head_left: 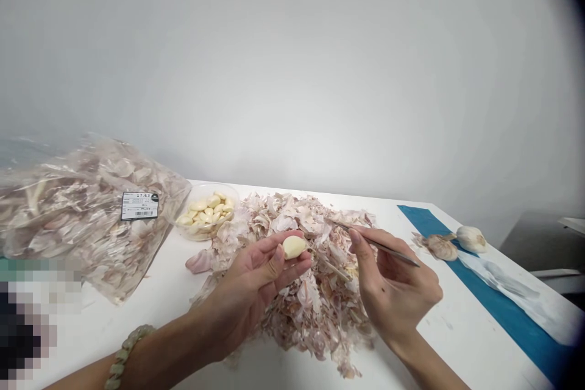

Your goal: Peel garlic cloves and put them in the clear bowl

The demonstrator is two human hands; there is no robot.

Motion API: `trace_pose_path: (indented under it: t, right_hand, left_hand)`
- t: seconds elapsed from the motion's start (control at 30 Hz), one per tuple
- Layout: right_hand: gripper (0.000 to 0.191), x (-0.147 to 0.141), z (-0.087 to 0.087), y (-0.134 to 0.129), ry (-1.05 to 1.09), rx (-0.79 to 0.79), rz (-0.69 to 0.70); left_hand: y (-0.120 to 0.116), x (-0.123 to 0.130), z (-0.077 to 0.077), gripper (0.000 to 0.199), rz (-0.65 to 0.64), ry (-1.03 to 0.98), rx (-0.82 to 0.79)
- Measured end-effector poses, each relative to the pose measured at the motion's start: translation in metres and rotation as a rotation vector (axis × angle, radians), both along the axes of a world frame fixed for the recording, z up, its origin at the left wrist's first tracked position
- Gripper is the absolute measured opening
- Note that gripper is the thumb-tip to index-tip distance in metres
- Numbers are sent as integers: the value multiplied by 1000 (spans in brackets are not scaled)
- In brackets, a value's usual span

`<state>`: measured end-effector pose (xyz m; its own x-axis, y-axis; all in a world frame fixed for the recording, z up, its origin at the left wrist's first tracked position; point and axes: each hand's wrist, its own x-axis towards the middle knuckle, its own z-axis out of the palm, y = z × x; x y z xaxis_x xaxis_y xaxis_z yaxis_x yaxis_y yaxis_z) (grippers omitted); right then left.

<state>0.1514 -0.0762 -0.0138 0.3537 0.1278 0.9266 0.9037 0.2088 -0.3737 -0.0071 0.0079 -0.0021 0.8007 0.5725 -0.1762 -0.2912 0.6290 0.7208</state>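
Cream-coloured and smooth, a peeled garlic clove [294, 248] is sitting in the left hand [256, 277], whose thumb is pressing its near end against the fingers; these are reaching along either side of the clove, slightly apart. Just to the right, the right hand [395, 286] is gripping a slim metal tool [388, 250], thumb and forefinger pinching it and the other fingers curling in below. Its far end is pointing left over a heap of garlic skins [315, 311]; whether it is touching them I cannot tell. Both hands are hovering above this papery pile, which is spreading over a white table [159, 292]. A bracelet [121, 358] of pale green beads is circling the left wrist. Beyond that hand, a pinkish piece [200, 261] is lying at the heap's left edge, and behind it a clear tub [197, 235] is holding many peeled cloves [211, 207]. Farther left, a transparent bag [123, 164] is bulging with skins and wearing a printed label [139, 206]. Well to the right, a blue strip [489, 298] is running down the table; a whitish garlic bulb [471, 239] and a browner, ragged one [441, 247] are resting side by side at it. Behind everything, a plain grey-white wall [292, 73] is rising.
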Motion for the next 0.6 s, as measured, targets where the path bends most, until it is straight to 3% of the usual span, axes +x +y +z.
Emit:
trace_pose_path:
  t: [0.3, 0.47, 0.6]
  right_hand:
    - [21, -2, 0, 3, -64, -246, 184]
    - [26, -4, 1, 3, -43, -300, 361]
    - [29, -5, 1, 2, -57, -277, 400]
  left_hand:
    - [1, 2, -2, 25, -4, -15, 53]
    - [1, 2, -5, 23, -9, -23, 101]
    - [0, 0, -5, 25, -15, -5, 144]
